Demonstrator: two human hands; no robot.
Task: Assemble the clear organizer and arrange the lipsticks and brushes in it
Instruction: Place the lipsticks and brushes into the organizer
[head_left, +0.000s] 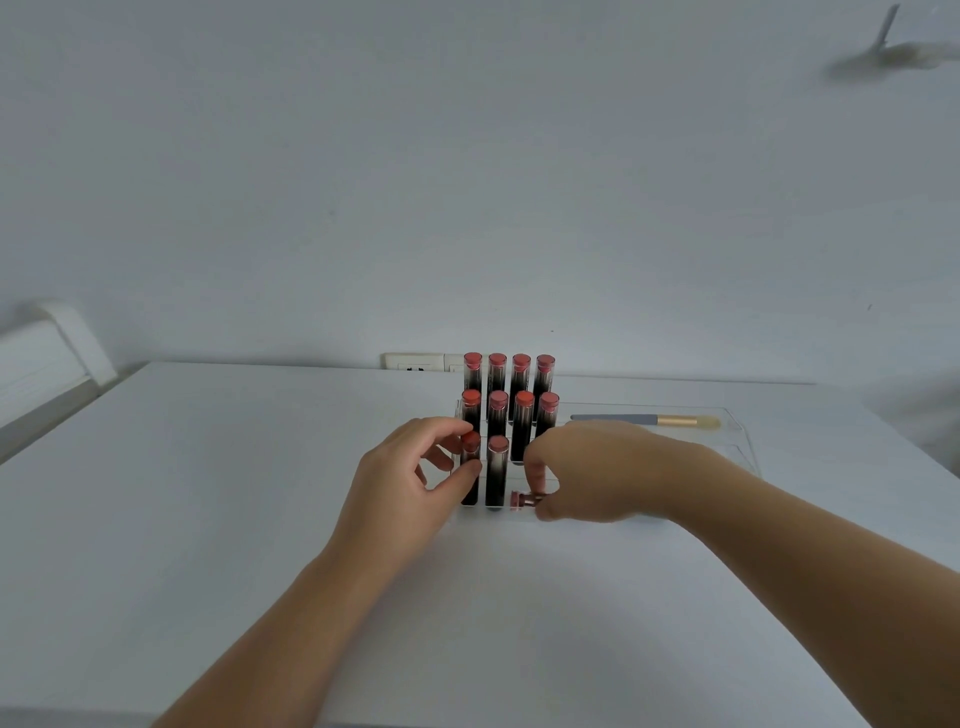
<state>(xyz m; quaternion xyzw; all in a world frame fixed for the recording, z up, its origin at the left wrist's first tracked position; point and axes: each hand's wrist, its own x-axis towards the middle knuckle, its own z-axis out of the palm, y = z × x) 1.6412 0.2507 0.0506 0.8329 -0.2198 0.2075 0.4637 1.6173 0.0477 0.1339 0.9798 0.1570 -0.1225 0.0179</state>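
Observation:
A clear stepped organizer stands on the white table, with several black lipsticks with red tops upright in its rows. My left hand pinches the front-left lipstick between thumb and fingers. My right hand grips another lipstick lying sideways at the front row, red end pointing left. A brush with a grey and gold handle lies across the organizer's right compartment.
The white table meets a white wall at the back. A wall socket sits behind the lipsticks. A white ledge is at the far left. A blurred dark object shows at the top right.

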